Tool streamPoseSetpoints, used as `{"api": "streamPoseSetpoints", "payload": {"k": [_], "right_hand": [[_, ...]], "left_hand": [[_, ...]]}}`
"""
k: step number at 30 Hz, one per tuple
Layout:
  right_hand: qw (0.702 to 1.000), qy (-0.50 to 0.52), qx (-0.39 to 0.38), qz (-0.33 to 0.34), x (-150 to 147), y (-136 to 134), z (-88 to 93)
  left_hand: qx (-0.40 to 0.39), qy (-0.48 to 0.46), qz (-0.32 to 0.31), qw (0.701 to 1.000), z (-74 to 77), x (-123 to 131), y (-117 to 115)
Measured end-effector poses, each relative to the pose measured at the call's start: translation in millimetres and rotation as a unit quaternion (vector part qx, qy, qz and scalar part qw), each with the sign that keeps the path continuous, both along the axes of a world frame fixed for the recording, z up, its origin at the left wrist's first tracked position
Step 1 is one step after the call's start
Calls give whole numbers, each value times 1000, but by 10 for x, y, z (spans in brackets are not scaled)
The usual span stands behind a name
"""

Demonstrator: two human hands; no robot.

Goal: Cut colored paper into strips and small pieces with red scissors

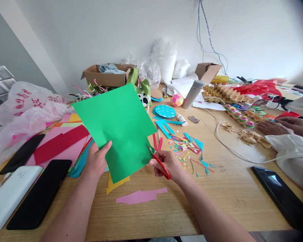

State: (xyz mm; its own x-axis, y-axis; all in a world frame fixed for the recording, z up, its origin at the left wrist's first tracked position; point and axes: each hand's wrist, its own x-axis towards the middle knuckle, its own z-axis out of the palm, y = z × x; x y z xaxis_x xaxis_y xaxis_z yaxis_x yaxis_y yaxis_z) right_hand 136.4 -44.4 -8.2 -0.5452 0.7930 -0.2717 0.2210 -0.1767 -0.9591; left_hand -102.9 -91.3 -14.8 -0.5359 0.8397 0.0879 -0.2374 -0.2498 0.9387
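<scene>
A large sheet of green paper is held up off the table, tilted. My left hand pinches its lower left edge, thumb on top. In my right hand is a pair of red-handled scissors, fingers wrapped round the handles. The blades meet the sheet's right edge, where a notch shows and a small curl of green sits beside them. Below the sheet lie a pink paper scrap and a partly covered yellow paper piece.
Colored paper sheets, phones and a white power bank lie left. Paper scraps, blue discs and a grey bottle lie beyond. At right are another person's hands, a white cable and a phone.
</scene>
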Motion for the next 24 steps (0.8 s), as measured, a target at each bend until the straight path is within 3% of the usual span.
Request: {"api": "streamPoseSetpoints", "payload": {"k": [13,24], "right_hand": [[1000,6,11,8,19,10,-62],[1000,-1,1,18,20,2,4]], "left_hand": [[-42,-16,3,999,-35,-42,14],[-54,-9,3,999,-57,-33,24]]}}
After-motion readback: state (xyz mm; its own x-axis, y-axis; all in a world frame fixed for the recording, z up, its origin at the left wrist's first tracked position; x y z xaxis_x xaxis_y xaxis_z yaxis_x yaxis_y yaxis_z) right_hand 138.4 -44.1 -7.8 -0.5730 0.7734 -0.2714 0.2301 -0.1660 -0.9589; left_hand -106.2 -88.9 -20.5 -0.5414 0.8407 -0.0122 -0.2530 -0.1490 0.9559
